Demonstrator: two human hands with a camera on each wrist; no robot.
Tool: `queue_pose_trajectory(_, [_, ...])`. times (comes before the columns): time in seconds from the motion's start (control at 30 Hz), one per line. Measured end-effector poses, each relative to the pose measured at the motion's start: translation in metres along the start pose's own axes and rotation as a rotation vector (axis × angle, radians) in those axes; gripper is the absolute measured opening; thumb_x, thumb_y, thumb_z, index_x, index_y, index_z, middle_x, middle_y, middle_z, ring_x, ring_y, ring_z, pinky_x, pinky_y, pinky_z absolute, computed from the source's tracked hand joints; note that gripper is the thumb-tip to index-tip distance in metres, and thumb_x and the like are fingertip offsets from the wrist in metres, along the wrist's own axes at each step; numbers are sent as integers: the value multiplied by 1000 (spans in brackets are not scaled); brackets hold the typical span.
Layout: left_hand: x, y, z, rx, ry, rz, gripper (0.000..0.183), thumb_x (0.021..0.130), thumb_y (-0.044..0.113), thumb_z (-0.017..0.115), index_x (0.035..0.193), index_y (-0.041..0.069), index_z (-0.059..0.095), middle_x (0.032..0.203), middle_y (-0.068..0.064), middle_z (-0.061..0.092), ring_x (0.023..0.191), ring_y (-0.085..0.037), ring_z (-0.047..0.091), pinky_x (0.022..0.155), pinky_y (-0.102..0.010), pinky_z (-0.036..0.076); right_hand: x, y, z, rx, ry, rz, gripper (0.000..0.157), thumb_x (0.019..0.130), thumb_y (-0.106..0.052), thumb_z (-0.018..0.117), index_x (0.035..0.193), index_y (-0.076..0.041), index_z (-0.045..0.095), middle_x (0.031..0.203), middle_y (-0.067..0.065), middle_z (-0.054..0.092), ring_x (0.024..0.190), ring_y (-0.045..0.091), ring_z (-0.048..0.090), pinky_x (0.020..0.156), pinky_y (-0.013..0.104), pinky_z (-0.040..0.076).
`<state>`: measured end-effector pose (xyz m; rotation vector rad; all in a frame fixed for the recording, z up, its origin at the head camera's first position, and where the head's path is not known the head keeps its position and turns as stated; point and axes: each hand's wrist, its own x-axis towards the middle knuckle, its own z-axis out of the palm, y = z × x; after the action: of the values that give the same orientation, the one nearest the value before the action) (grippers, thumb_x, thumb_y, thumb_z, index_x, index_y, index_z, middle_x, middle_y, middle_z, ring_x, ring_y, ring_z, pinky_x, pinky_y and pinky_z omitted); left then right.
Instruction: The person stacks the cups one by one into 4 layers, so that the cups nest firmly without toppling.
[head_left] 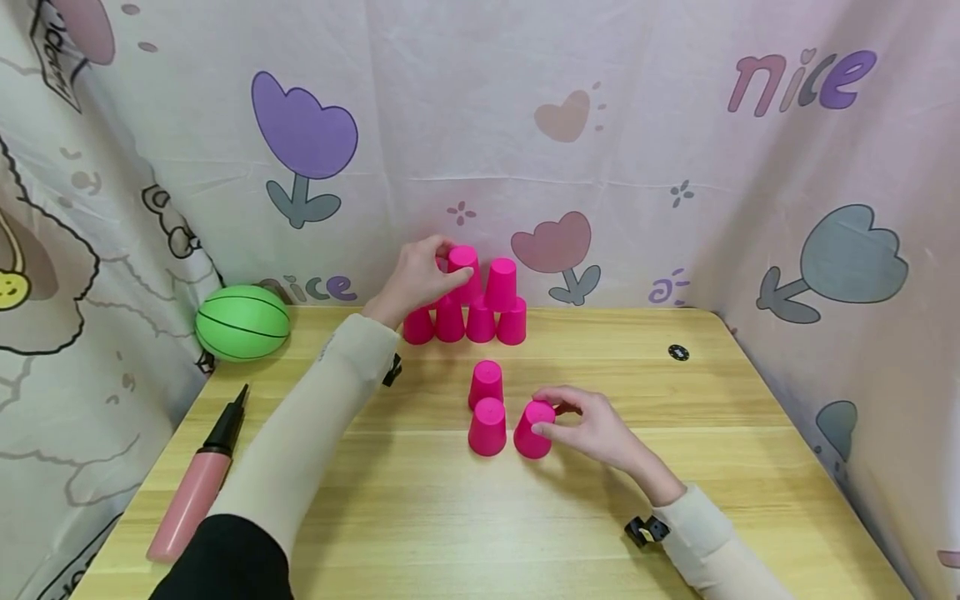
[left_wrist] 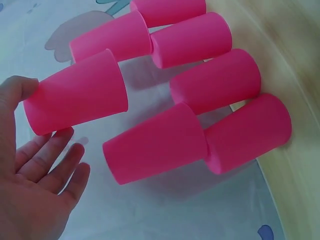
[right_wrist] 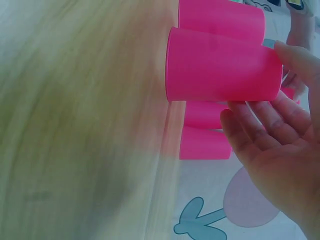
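Observation:
At the back of the table, upside-down pink plastic cups stand in a row, with a second-tier cup (head_left: 501, 285) to the right and another second-tier cup (left_wrist: 155, 142) to the left, partly hidden by my hand in the head view. My left hand (head_left: 422, 277) grips a pink cup (left_wrist: 75, 92) near its narrow end, thumb on one side and fingers on the other, above the gap between those two. Nearer the front, my right hand (head_left: 592, 423) holds another upside-down cup (head_left: 532, 431) between thumb and fingers. Beside it stand a front cup (head_left: 487, 427) and a rear cup (head_left: 486, 383).
A green ball (head_left: 242, 323) sits at the back left corner. A pink pump with a black nozzle (head_left: 191, 500) lies along the left side, near my left sleeve. A small black disc (head_left: 678, 352) lies at the right rear. Patterned cloth (head_left: 450, 125) hangs behind the table.

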<state>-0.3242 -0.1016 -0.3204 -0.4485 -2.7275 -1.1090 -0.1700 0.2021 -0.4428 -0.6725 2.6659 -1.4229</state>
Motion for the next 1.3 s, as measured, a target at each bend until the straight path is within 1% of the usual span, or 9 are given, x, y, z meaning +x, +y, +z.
queue_pose_trajectory(0.23, [9,-6,7,20,23,-35,53,91,33,81,133,9,60,122,-11,66,108,-28,63,88,-43,64,-1,1,0,7,-5,12,47,88,-30,87,129,-12,73,121,-2,77,105,17,71,98,45,61])
queue_pose_trajectory(0.4, [12,-12,13,61,33,-50,55,90,36,82,134,10,61,122,-10,66,108,-27,62,89,-42,64,-3,1,0,24,-23,21,47,88,-31,87,130,-14,73,123,-2,76,105,17,71,98,48,60])
queue_pose_trajectory(0.5, [15,-14,15,78,39,-61,56,90,37,82,134,9,62,126,-13,66,110,-27,60,91,-42,63,-3,2,0,32,-30,22,46,89,-32,87,129,-16,73,123,-3,76,106,17,70,99,49,60])
queue_pose_trajectory(0.63, [19,-16,19,104,50,-67,56,90,37,82,134,9,63,127,-15,66,112,-27,58,92,-43,61,-3,3,-1,30,-27,13,46,89,-31,87,129,-15,73,123,-2,76,106,18,71,99,49,60])
queue_pose_trajectory(0.8, [18,-18,24,134,52,-84,57,89,38,83,135,10,65,125,-14,64,112,-27,56,92,-44,60,-3,3,-2,26,-29,16,48,89,-32,87,131,-14,72,124,-2,76,106,17,71,99,49,60])
queue_pose_trajectory(0.93, [18,-20,25,163,50,-99,58,89,38,83,136,10,65,122,-11,62,113,-27,55,96,-45,58,-2,2,-2,28,-36,14,49,89,-33,86,131,-14,72,124,-2,75,107,18,71,99,48,60])
queue_pose_trajectory(1.1, [17,-21,25,196,48,-110,57,89,39,83,135,10,66,121,-10,61,116,-27,54,100,-47,55,-2,2,-1,35,-36,10,48,89,-31,86,131,-13,72,123,-2,76,107,18,71,98,46,61])
queue_pose_trajectory(1.3, [18,-22,27,226,50,-108,55,89,40,83,133,11,68,121,-9,63,117,-27,54,106,-49,52,-2,3,0,50,-31,12,47,89,-30,86,130,-14,72,123,-2,76,106,19,71,99,50,60])
